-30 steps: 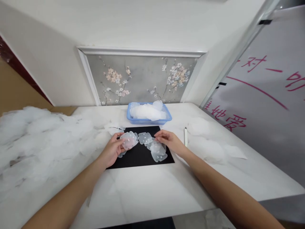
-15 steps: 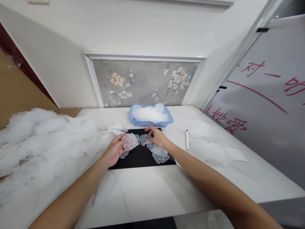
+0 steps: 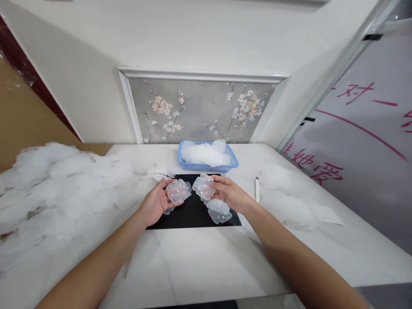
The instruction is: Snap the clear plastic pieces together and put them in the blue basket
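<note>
My left hand [image 3: 155, 205] grips a translucent plastic piece with white dots [image 3: 178, 191] above the left side of a black mat [image 3: 189, 212]. My right hand [image 3: 232, 195] pinches a second translucent dotted piece [image 3: 204, 186], lifted off the mat. The two held pieces sit side by side, a small gap between them. Another such piece [image 3: 219, 210] lies on the mat just below my right hand, and part of one [image 3: 166, 210] shows under my left hand.
A blue basket [image 3: 207, 164] heaped with clear plastic pieces stands behind the mat. A big pile of white translucent sheets [image 3: 58, 189] covers the table's left. More white sheets [image 3: 289, 206] and a white pen [image 3: 256, 189] lie at the right. A whiteboard with red writing [image 3: 360, 141] leans on the right.
My right hand has picked up the middle dotted piece from the mat and raised it beside the piece in my left hand. The view has shifted slightly.
</note>
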Available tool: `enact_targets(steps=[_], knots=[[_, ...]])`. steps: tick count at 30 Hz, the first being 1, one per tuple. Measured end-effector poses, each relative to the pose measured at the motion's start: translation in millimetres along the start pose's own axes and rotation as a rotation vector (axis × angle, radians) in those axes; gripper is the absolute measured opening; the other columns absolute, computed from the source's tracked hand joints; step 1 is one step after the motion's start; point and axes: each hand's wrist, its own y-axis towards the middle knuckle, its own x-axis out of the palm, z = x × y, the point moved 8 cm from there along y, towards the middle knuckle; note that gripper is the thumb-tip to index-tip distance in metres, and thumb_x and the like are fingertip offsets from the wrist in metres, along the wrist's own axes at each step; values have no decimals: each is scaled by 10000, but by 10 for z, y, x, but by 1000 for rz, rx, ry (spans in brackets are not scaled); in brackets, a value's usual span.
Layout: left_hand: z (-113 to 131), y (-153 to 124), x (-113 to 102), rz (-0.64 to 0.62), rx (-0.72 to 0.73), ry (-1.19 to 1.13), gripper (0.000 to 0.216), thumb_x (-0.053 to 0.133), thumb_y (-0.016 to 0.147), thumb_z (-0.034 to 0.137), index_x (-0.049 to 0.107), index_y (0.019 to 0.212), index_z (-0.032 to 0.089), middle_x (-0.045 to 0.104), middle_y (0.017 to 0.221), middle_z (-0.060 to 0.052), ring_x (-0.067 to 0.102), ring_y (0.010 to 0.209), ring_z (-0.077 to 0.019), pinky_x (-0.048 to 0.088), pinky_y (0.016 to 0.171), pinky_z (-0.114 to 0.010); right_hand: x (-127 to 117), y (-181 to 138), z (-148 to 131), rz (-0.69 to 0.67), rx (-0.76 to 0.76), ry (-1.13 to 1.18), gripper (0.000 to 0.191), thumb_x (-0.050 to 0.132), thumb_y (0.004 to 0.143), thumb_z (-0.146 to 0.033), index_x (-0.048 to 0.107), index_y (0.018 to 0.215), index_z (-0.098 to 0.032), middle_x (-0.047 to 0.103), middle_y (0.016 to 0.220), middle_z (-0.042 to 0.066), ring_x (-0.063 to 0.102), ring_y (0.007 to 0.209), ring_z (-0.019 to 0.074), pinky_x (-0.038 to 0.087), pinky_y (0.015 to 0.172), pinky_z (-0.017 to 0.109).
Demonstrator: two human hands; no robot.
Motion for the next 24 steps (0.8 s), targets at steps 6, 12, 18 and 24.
enact_targets(steps=[6, 12, 18, 24], knots=[[-1, -19, 56, -35, -44, 9, 429, 466, 903, 514, 588, 1111, 159, 673, 1130, -153, 659, 1021, -276, 537, 874, -477, 46, -3, 10, -56, 38, 74, 241, 695, 773, -356, 653, 948, -196, 722, 826, 54, 688, 716, 177, 540, 679, 297], [-16, -29, 80, -66, -44, 58, 375, 638, 803, 407, 600, 1099, 180, 681, 1126, -128, 661, 1011, -277, 540, 866, -475, 40, -7, 65, -32, 75, 37, 276, 737, 728, -354, 632, 936, -206, 714, 844, 40, 673, 727, 175, 532, 690, 304], [134, -49, 23, -20, 180, 257, 181, 637, 583, 44, 530, 539, 183, 694, 1139, -79, 612, 1114, -244, 526, 827, -300, 21, -27, -54, -7, -46, 9, 258, 795, 583, -235, 546, 641, -199, 690, 1082, 59, 654, 834, 190, 498, 654, 286], [157, -62, 68, -12, 207, 282, 203, 569, 520, 36, 469, 419, 180, 653, 1245, -39, 599, 1106, -246, 538, 730, -284, 50, -25, -40, -46, -24, 19, 251, 770, 558, -218, 519, 564, -210, 706, 1054, 48, 663, 848, 222, 494, 624, 303]])
